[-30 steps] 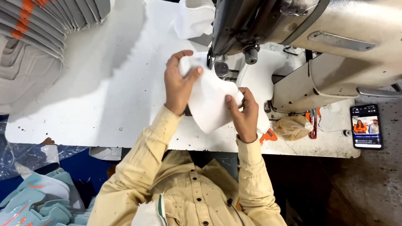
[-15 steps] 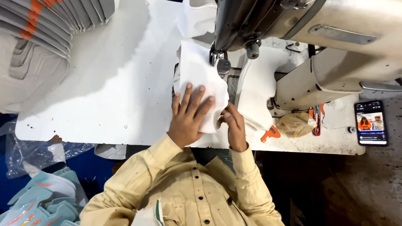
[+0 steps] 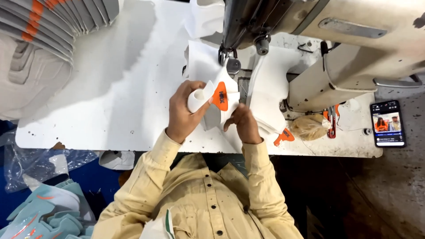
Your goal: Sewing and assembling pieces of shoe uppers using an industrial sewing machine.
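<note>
Under sewing machine needle (image 3: pixel 226 56), over white bench (image 3: pixel 110 102): left hand (image 3: pixel 183 113) and right hand (image 3: pixel 241 124) both clamped on white fabric piece with orange patch (image 3: pixel 220 96). Step judged: positioning; next calls for flattening beneath presser foot.

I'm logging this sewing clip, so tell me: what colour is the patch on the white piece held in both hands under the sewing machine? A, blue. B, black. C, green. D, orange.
D: the white piece, gripped by the left hand and right hand, bears an orange patch just below the sewing machine head.
</note>
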